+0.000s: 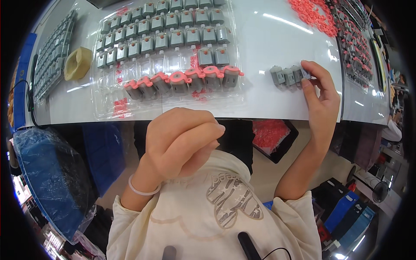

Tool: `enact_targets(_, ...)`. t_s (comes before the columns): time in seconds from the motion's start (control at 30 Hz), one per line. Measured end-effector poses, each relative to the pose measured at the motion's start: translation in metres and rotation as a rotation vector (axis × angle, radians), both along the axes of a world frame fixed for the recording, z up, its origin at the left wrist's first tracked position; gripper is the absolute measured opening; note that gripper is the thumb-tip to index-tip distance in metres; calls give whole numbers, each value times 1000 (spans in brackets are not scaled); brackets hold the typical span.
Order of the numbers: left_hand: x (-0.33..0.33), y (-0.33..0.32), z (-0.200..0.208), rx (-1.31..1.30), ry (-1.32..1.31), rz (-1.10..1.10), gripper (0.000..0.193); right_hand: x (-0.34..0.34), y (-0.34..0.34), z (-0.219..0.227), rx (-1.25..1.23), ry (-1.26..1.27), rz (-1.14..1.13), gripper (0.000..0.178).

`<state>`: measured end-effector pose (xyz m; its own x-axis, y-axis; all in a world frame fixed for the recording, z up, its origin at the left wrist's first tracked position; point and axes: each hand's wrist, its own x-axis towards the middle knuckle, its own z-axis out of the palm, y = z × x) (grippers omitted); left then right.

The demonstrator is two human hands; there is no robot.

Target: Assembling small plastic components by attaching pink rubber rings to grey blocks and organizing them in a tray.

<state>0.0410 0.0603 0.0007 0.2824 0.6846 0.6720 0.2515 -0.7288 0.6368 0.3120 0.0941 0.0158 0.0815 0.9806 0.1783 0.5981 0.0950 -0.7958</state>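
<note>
My right hand [320,89] pinches the right end of a short row of small grey electric motors [289,77] standing on the white table, thumb and forefinger on the end one. In front of my chest, at the table's near edge, my left hand [184,141] is closed with its fingers curled; whatever it may hold is hidden. Beyond it lies a clear plastic tray [149,110] with rows of grey motors [161,41]. Along the tray's near side stands a row of motors wearing pink plastic caps [177,79].
A pile of pink plastic parts [313,15] lies at the far right, beside another tray of pink-and-grey pieces [357,56]. To the left are a roll of yellowish tape [78,64] and a second motor tray [54,54]. Below the table edge sits a dark bin of pink parts [273,136].
</note>
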Motion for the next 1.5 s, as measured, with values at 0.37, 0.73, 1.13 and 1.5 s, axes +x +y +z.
enact_targets(0.37,-9,0,-4,4,20,12,29,7,0,-2,52,-28,53,32)
enact_targets(0.73,-42,10,-23,536,332,449,20,-52,28,42,167,-208,375,24)
enact_targets(1.13,-42,19,-35,561,248,463,18,-121,43,23,268,-489,578,24)
enact_targets(1.5,-43,20,-33,497,226,430,19,-133,56,19,181,-404,465,21)
